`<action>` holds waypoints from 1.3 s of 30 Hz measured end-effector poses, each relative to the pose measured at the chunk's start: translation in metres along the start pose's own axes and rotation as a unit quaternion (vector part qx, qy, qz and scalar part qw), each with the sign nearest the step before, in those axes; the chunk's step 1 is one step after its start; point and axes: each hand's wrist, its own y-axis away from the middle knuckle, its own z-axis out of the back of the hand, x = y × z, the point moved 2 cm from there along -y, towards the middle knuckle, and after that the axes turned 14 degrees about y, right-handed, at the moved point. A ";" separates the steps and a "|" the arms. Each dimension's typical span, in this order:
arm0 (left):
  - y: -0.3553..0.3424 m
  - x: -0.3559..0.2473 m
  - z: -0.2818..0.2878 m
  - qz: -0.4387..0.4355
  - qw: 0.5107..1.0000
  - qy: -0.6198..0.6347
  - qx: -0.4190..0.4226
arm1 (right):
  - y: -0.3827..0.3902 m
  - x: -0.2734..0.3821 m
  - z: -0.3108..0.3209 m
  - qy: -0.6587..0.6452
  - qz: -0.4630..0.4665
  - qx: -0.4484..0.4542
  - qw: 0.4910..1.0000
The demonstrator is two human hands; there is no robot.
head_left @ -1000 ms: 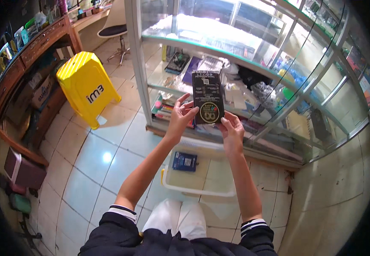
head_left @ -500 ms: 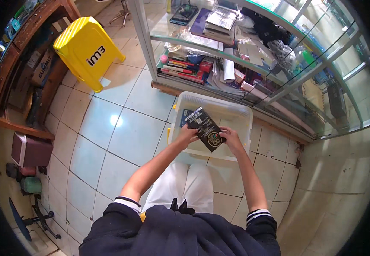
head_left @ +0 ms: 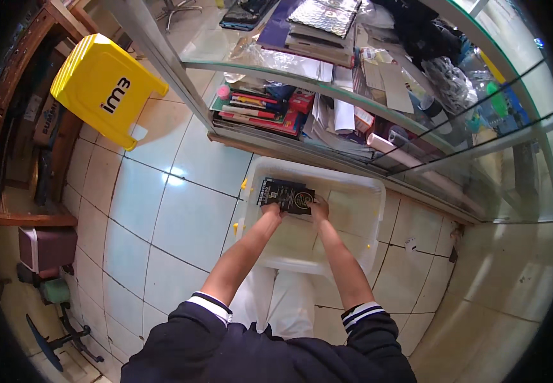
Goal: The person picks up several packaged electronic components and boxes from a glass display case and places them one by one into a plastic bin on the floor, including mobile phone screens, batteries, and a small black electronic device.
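A flat black packet point(head_left: 287, 195) with a pale printed design lies low inside a white plastic tub point(head_left: 359, 239) on the tiled floor. My left hand point(head_left: 272, 210) grips the packet's near left edge. My right hand point(head_left: 318, 209) grips its near right corner. Both forearms reach down into the tub from the lower edge, in dark sleeves with striped cuffs. My pale trousers show just below the tub.
A glass display case point(head_left: 417, 127) with metal frame stands right behind the tub, its shelves stacked with books, papers and packets. A yellow plastic stool point(head_left: 101, 86) sits at the upper left beside a wooden counter point(head_left: 8, 127). A small dark box point(head_left: 47, 246) rests on the floor at left.
Both hands carried the black packet down from chest height in front of the case into the white tub. My view tipped downward to follow.
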 end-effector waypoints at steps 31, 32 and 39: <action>0.309 -0.237 -0.180 -0.377 0.750 -0.142 0.525 | 0.190 0.335 0.215 -0.179 0.449 0.068 0.873; 0.305 -0.242 -0.193 -0.382 0.746 -0.139 0.528 | 0.184 0.347 0.215 -0.196 0.437 0.055 0.876; 0.276 -0.243 -0.247 -0.548 0.689 -0.200 0.429 | 0.130 0.390 0.197 -0.257 0.381 -0.069 0.886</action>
